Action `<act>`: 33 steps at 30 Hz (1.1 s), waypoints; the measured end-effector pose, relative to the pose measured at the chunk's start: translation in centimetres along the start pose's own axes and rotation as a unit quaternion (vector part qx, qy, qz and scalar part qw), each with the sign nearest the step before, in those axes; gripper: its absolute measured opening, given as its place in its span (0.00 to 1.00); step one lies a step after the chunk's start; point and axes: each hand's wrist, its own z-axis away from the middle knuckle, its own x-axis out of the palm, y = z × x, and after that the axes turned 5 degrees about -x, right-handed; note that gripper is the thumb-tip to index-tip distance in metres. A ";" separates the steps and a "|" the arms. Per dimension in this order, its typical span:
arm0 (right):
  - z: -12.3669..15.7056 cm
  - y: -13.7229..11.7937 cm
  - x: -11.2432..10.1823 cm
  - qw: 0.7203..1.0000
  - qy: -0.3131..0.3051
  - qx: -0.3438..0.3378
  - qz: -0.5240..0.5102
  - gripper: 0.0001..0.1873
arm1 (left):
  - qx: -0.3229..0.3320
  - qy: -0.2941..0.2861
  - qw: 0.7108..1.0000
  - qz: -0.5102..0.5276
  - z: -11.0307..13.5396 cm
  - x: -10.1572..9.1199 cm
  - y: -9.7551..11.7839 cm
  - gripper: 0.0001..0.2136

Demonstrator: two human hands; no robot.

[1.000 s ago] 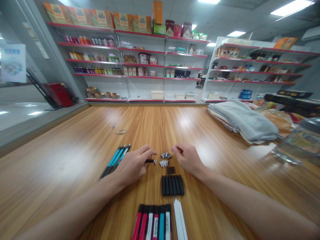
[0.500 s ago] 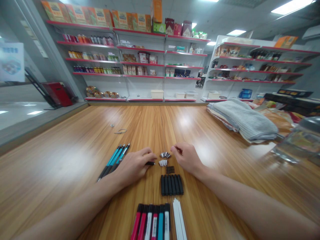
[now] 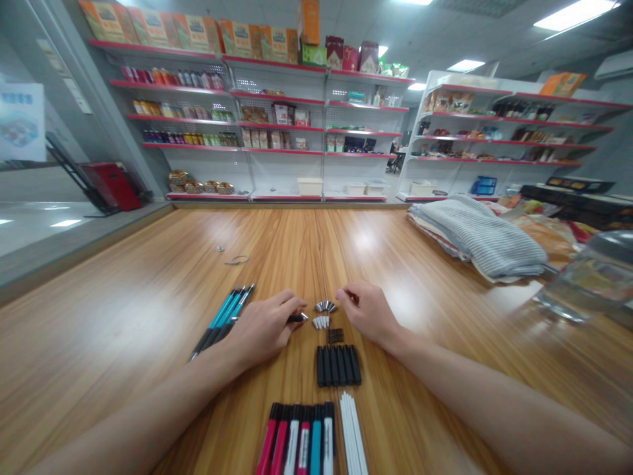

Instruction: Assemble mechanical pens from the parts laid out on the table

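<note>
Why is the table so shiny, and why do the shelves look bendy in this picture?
In the head view, ceiling lights leave white glare on the honey-brown wooden table; the wide lens makes the white metal shelves with red edges lean and curve; the clear rounded container at the right edge looks blurry.

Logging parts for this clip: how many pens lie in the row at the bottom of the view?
6, side by side on the wooden table: from left, red, red, white, pink, teal, white; lower ends cut off.

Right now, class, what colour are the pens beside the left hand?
The pens have teal barrels with black ends, best seen in the head view.
</note>
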 end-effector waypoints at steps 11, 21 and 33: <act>-0.1 0.0 0.1 1.000 0.003 0.001 0.001 0.17 | -0.034 0.011 0.999 0.002 -0.2 0.3 -0.2 0.07; -0.2 -0.1 0.1 1.000 0.013 0.021 0.003 0.18 | -0.045 0.015 0.999 0.004 -0.5 0.9 0.8 0.07; -0.3 -0.1 0.4 1.000 0.010 0.028 0.006 0.18 | -0.048 0.027 0.999 0.003 -0.7 1.1 1.1 0.06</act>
